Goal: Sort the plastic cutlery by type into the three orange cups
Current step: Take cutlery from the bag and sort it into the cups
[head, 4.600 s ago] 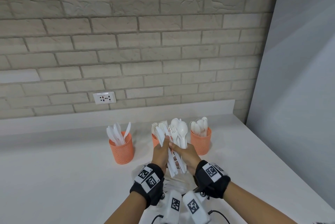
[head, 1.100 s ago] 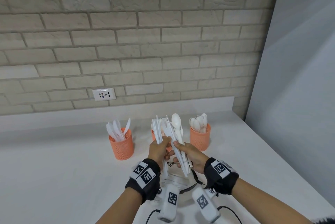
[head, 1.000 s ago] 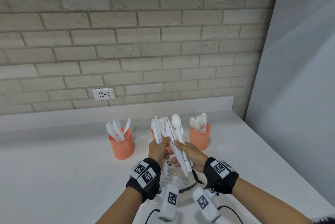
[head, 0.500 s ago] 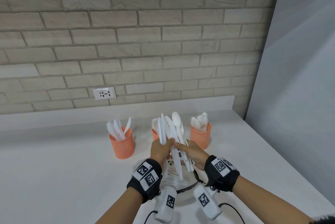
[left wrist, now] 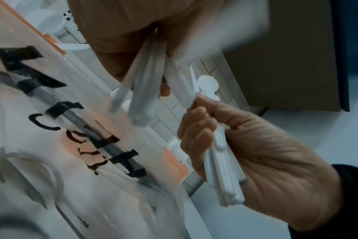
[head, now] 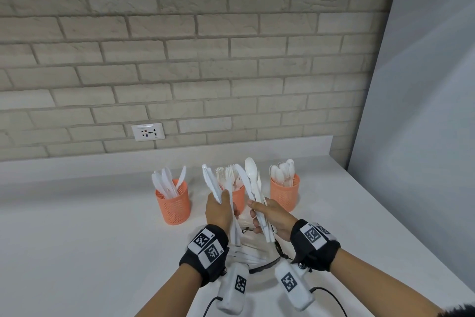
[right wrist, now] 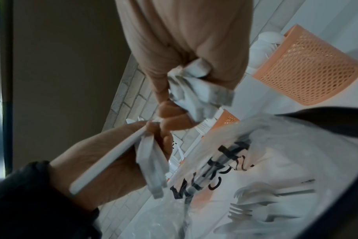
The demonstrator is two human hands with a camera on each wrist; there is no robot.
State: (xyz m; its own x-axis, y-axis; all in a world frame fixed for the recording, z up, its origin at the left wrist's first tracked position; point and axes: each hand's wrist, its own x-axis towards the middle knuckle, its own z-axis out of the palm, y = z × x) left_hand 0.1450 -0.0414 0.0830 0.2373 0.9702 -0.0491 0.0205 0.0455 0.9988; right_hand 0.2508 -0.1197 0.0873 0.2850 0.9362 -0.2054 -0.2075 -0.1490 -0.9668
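Observation:
Three orange mesh cups stand in a row on the white counter [head: 77, 239]. The left cup [head: 172, 203] holds knives, the middle cup [head: 239, 197] forks, the right cup [head: 284, 192] spoons. My left hand [head: 223, 205] grips a small bundle of white knives with a fork [head: 209, 183], held upright in front of the middle cup. My right hand [head: 258, 214] grips a second bundle [head: 250, 175] with a spoon and knives. In the left wrist view the left bundle's handles [left wrist: 141, 97] are blurred and the right hand [left wrist: 255, 153] is wrapped round its bundle [left wrist: 223, 169].
A clear plastic bag [head: 246, 248] with black lettering lies on the counter under my hands, with more forks inside [right wrist: 255, 210]. A brick wall with a socket [head: 147, 131] runs behind the cups. A grey panel [head: 424, 111] bounds the counter on the right.
Half a second ago both hands held one fanned bundle together. Now they have drawn apart: the left hand has moved left with knives and a fork, and the right keeps the spoon and other pieces.

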